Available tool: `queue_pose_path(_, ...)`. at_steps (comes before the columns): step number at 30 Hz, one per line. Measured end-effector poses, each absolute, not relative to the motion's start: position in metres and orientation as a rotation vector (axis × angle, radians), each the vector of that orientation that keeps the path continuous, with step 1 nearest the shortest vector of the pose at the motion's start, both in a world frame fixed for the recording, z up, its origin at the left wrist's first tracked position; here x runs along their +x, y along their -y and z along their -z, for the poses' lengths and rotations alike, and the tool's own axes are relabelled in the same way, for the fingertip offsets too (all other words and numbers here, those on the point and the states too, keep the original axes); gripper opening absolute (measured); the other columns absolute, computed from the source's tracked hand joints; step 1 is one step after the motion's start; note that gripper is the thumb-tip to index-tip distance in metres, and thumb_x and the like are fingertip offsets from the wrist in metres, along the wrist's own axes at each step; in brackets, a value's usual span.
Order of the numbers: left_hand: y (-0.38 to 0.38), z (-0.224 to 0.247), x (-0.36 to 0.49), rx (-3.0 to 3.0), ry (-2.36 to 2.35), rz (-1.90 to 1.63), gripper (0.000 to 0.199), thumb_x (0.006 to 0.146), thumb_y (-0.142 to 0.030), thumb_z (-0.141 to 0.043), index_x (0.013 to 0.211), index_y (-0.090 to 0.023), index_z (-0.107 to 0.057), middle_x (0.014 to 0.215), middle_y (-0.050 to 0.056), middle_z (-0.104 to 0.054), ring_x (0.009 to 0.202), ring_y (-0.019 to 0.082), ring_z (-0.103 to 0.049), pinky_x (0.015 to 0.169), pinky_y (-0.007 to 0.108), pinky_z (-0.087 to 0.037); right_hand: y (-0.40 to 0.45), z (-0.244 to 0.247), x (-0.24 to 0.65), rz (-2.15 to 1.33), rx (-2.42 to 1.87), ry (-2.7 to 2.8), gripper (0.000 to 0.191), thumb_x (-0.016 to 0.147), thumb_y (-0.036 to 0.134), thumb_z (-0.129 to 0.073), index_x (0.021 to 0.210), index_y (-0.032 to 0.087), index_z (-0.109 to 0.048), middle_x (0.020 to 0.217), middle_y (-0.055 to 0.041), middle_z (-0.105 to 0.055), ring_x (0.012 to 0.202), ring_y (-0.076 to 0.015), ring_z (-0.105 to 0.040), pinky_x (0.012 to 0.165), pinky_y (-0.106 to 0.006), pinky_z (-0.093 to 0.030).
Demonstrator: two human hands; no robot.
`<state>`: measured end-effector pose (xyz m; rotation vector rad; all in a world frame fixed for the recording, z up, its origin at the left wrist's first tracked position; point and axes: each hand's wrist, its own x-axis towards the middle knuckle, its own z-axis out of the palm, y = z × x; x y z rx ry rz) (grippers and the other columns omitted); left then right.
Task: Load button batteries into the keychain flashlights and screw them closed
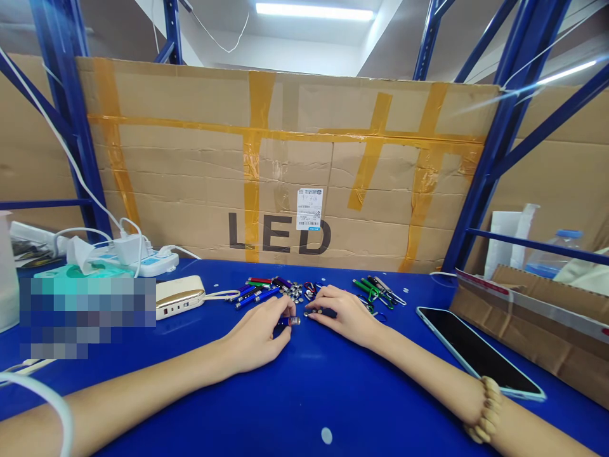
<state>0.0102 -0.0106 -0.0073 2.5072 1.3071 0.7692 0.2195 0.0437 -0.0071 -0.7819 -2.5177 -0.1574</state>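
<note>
My left hand (259,333) is closed round a small blue tube (288,322), whose silvery end points right. Just across from it, my right hand (345,312) has its thumb and fingertips together on a tiny round metallic piece (307,314), low over the table. Behind my left hand lies a pile of blue, red and green tubes (257,294). Small silver discs (295,292) are heaped between the hands, further back. Green and grey tubes with clips (378,292) lie behind my right hand.
On the blue table (304,393), a white power bank (179,297) and a power strip (159,261) stand left. A phone (480,352) and an open cardboard box (533,324) are right. A large cardboard sheet (200,184) closes off the back.
</note>
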Motion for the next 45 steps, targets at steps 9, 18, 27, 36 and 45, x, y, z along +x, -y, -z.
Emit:
queue_pose_path(9, 0.0096, 0.0054, 0.0115, 2.521, -1.298, -0.776, 0.015, 0.076, -0.014, -0.042, 0.088, -0.021, -0.045, 0.089, 0.003, -0.055, 0.082, 0.017, -0.053, 0.069, 0.029, -0.044, -0.0439, 0.0094, 0.2187, 0.153, -0.786, 2.495, 0.016, 0.085, 0.026, -0.052, 0.090, 0.021, -0.066, 0.086, -0.0034, -0.066, 0.083, -0.0158, -0.059, 0.071, -0.025, -0.047)
queue_pose_path(18, 0.0094, 0.0079, 0.0101, 2.532, -1.288, -0.783, 0.014, 0.077, -0.014, -0.042, 0.089, -0.021, -0.045, 0.090, 0.002, -0.055, 0.083, 0.016, -0.053, 0.074, 0.031, -0.043, -0.0475, 0.0121, 0.2197, 0.059, -0.843, 2.208, 0.016, 0.077, 0.010, -0.052, 0.082, 0.020, -0.063, 0.088, -0.0029, -0.062, 0.079, -0.0138, -0.060, 0.070, -0.025, -0.048)
queue_pose_path(27, 0.0094, 0.0073, 0.0103, 2.542, -1.271, -0.796, 0.014, 0.077, -0.014, -0.042, 0.089, -0.020, -0.045, 0.090, 0.003, -0.055, 0.083, 0.017, -0.053, 0.074, 0.031, -0.043, -0.0514, 0.0130, 0.2195, 0.006, -0.844, 2.157, 0.024, 0.078, 0.007, -0.049, 0.095, 0.017, -0.063, 0.092, -0.0059, -0.067, 0.084, -0.0167, -0.063, 0.077, -0.031, -0.051)
queue_pose_path(36, 0.0106, 0.0060, 0.0103, 2.536, -1.284, -0.784, 0.015, 0.077, -0.015, -0.041, 0.090, -0.021, -0.046, 0.090, 0.003, -0.056, 0.083, 0.017, -0.054, 0.071, 0.030, -0.044, -0.0524, 0.0146, 0.2203, -0.030, -0.842, 2.181, 0.024, 0.085, 0.020, -0.051, 0.104, 0.020, -0.064, 0.099, -0.0061, -0.069, 0.090, -0.0209, -0.065, 0.080, -0.033, -0.051)
queue_pose_path(45, 0.0100, 0.0064, 0.0102, 2.522, -1.292, -0.772, 0.015, 0.078, -0.016, -0.041, 0.091, -0.021, -0.046, 0.091, 0.003, -0.055, 0.083, 0.018, -0.053, 0.066, 0.028, -0.044, -0.0471, 0.0102, 0.2207, 0.014, -0.950, 2.212, 0.014, 0.078, 0.028, -0.062, 0.090, 0.022, -0.068, 0.086, -0.0028, -0.069, 0.076, -0.0171, -0.064, 0.065, -0.026, -0.049)
